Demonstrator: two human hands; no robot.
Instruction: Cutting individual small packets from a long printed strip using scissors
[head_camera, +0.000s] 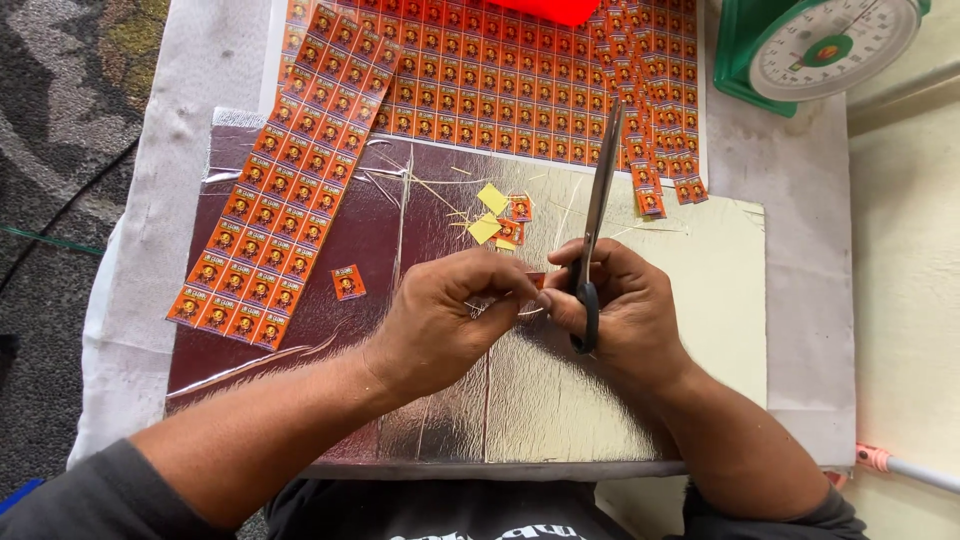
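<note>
Both hands over crinkled silver foil board (520, 400); left hand (440, 320) pinches small orange label (535, 281), right hand (625, 305) grips black scissors (597, 215), blades shut. I see orange label strip (285, 180) lying left, green scale (820, 45) top right.

A small orange label (536, 281) is sitting pinched at frame centre, mostly hidden, while black-handled scissors (597, 215) are pointing up toward the top edge, blades nearly closed.

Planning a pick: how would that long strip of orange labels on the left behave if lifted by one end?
The label strip looks paper-thin, so probably floppy and sagging. Likely very light; a draught could shift it. It lies flat on the shiny foil sheet, so it may slide when pushed.
</note>
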